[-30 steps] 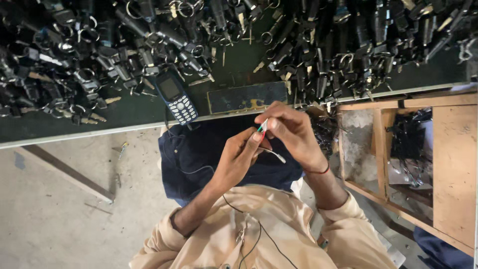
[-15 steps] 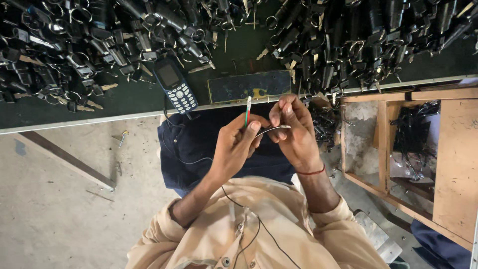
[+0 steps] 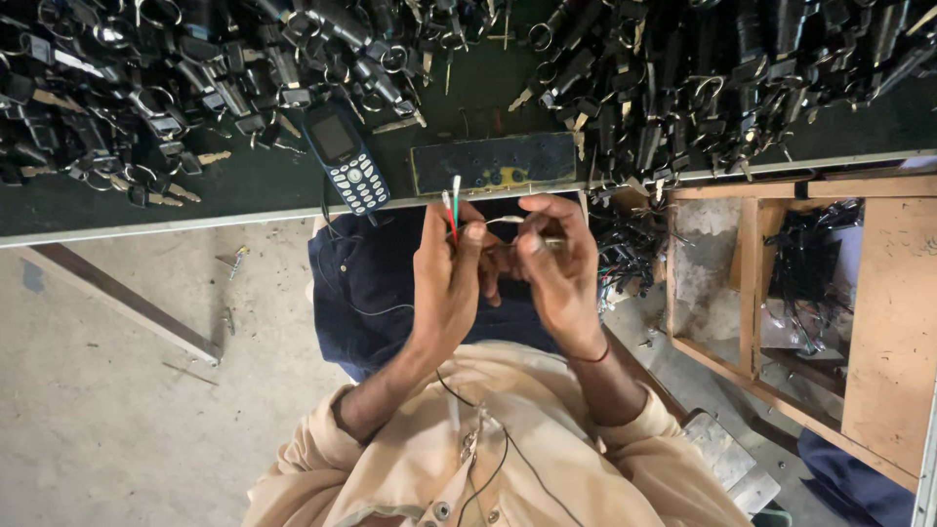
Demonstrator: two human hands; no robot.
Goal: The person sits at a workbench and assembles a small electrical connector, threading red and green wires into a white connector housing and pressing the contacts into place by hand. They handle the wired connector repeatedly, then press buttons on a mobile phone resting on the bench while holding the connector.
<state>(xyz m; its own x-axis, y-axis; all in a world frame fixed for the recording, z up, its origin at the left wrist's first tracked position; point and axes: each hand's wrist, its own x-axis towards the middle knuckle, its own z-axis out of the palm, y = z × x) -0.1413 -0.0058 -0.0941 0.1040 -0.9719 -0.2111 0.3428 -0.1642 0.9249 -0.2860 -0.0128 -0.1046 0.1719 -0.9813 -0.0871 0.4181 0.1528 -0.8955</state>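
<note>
A small phone [image 3: 344,156] is laid on the dark bench [image 3: 244,190]. Near it, red, green and white wires [image 3: 452,203] are pinched tight in the left hand [image 3: 444,278]. A thin pale wire [image 3: 503,221] is gripped by the right hand [image 3: 558,263]. The wire ends seem to be worked together, so small, steady finger moves are called for.

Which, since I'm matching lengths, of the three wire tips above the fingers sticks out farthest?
The white wire: it pokes out beyond the red wire and green wire pinched beside it in the left hand.
</note>
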